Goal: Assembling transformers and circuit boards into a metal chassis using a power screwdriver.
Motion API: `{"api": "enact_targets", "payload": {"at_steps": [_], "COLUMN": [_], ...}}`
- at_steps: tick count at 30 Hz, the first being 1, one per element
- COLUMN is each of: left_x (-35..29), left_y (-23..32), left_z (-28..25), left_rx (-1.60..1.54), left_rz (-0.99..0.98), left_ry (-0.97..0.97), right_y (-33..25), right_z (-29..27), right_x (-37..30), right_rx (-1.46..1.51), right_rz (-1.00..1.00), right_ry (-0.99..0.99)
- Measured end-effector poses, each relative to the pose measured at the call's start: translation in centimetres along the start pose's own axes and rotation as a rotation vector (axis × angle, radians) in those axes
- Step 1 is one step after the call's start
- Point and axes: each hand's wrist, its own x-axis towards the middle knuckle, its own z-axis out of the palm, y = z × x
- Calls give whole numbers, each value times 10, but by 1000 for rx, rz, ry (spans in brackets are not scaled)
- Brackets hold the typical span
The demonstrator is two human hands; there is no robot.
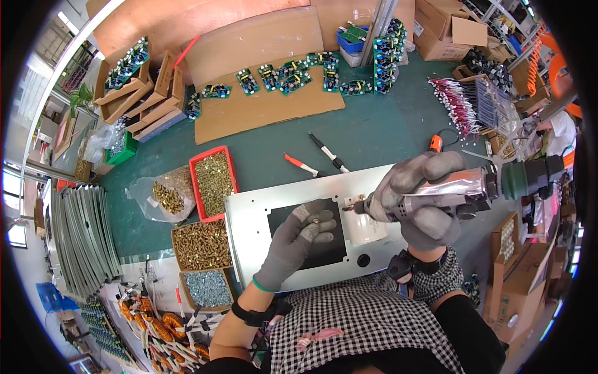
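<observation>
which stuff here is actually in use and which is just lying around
In use: left hand holding a small screw; right hand gripping the power screwdriver; metal panel.
Lying about: red-handled hand tools; circuit boards; cardboard boxes.

We wear grey knit gloves on both hands, left hand (299, 240) and right hand (423, 199). Black straps circle our wrists. Our sleeves are black-and-white checked.
</observation>
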Motion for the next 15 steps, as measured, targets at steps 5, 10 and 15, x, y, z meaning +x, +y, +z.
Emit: {"api": "enact_targets", "payload": {"at_steps": [5, 10, 15], "left_x": [-14, -25, -34], "left_y": [-5, -8, -15], "left_z": [18, 26, 30], "left_rx": [199, 570, 752], "left_rz": [130, 271, 303], "left_ry": [-55, 11, 24], "right_y": [-11, -18, -25], "right_z": [29, 35, 40], "right_x": [-10, -21, -33], "right_rx": [-52, -99, -45], "right_rz": [-21, -35, -59], "right_ry": [-63, -114, -110]}}
